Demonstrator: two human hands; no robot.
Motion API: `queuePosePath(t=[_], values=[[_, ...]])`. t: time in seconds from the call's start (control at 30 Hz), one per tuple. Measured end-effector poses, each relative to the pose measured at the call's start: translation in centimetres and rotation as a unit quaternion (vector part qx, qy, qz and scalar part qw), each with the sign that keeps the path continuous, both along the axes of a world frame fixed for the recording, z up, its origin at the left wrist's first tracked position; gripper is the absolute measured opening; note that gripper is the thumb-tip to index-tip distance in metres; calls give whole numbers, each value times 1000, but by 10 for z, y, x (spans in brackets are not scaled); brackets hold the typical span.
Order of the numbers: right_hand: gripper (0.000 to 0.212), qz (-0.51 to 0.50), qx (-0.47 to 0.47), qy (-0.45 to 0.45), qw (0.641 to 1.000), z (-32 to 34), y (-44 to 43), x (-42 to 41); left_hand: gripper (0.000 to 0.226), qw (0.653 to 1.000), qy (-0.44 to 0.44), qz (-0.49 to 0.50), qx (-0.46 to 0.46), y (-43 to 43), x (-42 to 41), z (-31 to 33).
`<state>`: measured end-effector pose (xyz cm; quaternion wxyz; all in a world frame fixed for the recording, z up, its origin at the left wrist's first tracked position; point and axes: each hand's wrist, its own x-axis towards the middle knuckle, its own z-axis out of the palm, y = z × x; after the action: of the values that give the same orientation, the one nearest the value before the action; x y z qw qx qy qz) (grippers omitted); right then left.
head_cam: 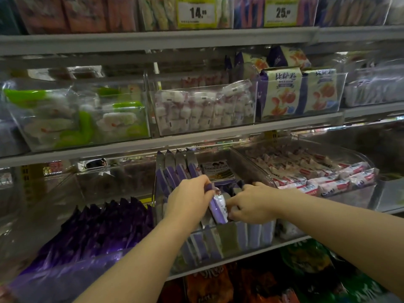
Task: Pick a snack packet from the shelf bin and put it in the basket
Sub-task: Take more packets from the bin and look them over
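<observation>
A clear plastic shelf bin (238,239) in the middle of the lower shelf holds several purple and white snack packets standing on edge. My left hand (188,197) pinches the top of one purple and white snack packet (218,205) and tilts it up out of the row. My right hand (253,204) reaches into the same bin from the right, its fingers on that packet's lower side and among the neighbouring packets. No basket is in view.
Dark purple packets (98,228) fill the bin to the left; pink and white wrapped snacks (323,178) fill the bin to the right. The shelf above holds clear bins (203,110) of white and green snacks. Orange and green bags (284,281) sit on the shelf below.
</observation>
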<state>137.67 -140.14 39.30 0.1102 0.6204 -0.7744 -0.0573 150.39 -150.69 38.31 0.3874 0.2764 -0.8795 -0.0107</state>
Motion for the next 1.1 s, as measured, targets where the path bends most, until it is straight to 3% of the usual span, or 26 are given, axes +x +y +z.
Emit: queuePosePath(t=[0.1, 0.27, 0.37, 0.53, 0.67, 0.83, 1.1], values=[[31, 10, -61, -46, 997, -4, 0, -4, 13, 999, -43, -2, 0, -9, 10, 1], [29, 14, -128, -23, 991, -4, -5, -2, 52, 983, -120, -89, 110, -12, 17, -6], [33, -5, -156, -30, 987, -6, -10, 0, 61, 986, -141, -58, 63, -12, 11, -15], [35, -66, -207, -151, 964, 7, -12, 0, 48, 982, -186, -32, 0, -8, 3, -15], [30, -77, -240, -172, 952, 17, -10, -3, 28, 968, -241, -54, 40, -14, 11, -12], [21, -94, -313, -148, 933, 31, 1, -3, 39, 952, -304, -36, 32, -13, 15, -13], [19, -67, -412, -154, 896, 48, 42, 3, 43, 956, -291, -42, 18, 5, 25, -12]])
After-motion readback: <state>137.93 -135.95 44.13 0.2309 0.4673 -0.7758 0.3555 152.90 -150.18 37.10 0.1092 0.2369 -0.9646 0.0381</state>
